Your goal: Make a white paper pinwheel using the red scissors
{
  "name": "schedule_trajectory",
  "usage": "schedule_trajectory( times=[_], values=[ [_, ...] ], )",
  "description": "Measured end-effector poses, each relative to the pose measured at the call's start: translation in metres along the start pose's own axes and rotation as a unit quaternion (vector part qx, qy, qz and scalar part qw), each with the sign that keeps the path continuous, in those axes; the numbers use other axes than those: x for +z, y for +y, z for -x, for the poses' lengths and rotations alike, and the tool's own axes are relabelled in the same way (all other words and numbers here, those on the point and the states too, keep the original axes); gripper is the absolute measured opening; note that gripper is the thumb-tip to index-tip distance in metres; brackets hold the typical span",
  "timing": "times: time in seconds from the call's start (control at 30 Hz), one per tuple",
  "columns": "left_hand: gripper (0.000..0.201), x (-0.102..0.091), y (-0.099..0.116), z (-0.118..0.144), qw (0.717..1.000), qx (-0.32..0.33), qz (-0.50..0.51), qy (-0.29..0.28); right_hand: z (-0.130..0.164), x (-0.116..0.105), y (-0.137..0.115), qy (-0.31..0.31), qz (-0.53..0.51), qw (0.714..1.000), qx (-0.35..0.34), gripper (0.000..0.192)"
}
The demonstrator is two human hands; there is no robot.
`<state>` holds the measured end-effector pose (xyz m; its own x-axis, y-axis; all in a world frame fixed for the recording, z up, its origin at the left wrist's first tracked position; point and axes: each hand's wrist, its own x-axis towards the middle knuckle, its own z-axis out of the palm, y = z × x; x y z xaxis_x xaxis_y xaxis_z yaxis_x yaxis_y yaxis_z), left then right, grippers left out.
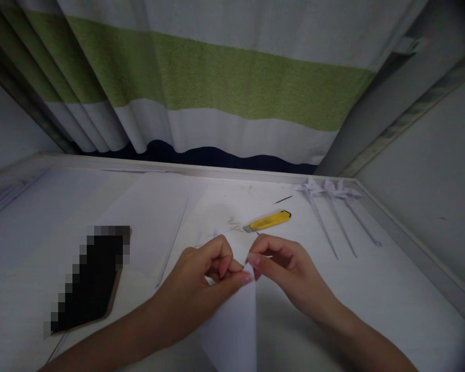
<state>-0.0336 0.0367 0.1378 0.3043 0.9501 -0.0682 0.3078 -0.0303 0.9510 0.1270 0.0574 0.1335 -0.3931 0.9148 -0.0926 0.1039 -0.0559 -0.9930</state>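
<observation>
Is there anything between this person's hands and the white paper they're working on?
Nothing visible does. The left hand and the right hand both already pinch the top of the folded white paper. The yellow utility knife, the phone and the paper flowers lie apart on the table.

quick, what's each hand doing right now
left hand: closed, pinching the top of the white paper
right hand: closed, pinching the same paper tip from the other side
</observation>
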Motion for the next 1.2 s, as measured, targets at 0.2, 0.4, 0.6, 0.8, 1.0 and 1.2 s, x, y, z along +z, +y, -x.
schedule_trajectory(
  times=[0.2,0.4,0.6,0.8,1.0,1.2],
  values=[
    [0.032,0.000,-0.002,-0.001,1.000,-0.006,-0.006,-0.001,-0.001,0.002,0.003,0.006,-0.008,1.000,-0.022,0.015],
    [0.034,-0.002,0.000,-0.003,0.997,-0.038,0.061,-0.006,0.000,0.002,0.001,0.004,-0.012,1.000,-0.021,0.011],
    [0.021,-0.005,0.000,-0.005,0.981,-0.096,0.162,-0.040,0.004,0.000,-0.004,0.058,0.011,0.997,-0.039,0.011],
    [0.008,-0.006,-0.003,-0.010,0.971,-0.129,0.190,-0.073,0.002,0.000,-0.004,0.074,0.013,0.996,-0.046,0.011],
    [0.002,-0.006,-0.005,-0.009,0.971,-0.107,0.202,-0.072,-0.002,-0.001,-0.002,0.069,-0.002,0.996,-0.053,0.009],
    [0.004,-0.005,-0.005,-0.010,0.977,-0.100,0.182,-0.058,-0.003,-0.003,0.000,0.047,0.030,0.997,-0.058,0.008]
  ],
)
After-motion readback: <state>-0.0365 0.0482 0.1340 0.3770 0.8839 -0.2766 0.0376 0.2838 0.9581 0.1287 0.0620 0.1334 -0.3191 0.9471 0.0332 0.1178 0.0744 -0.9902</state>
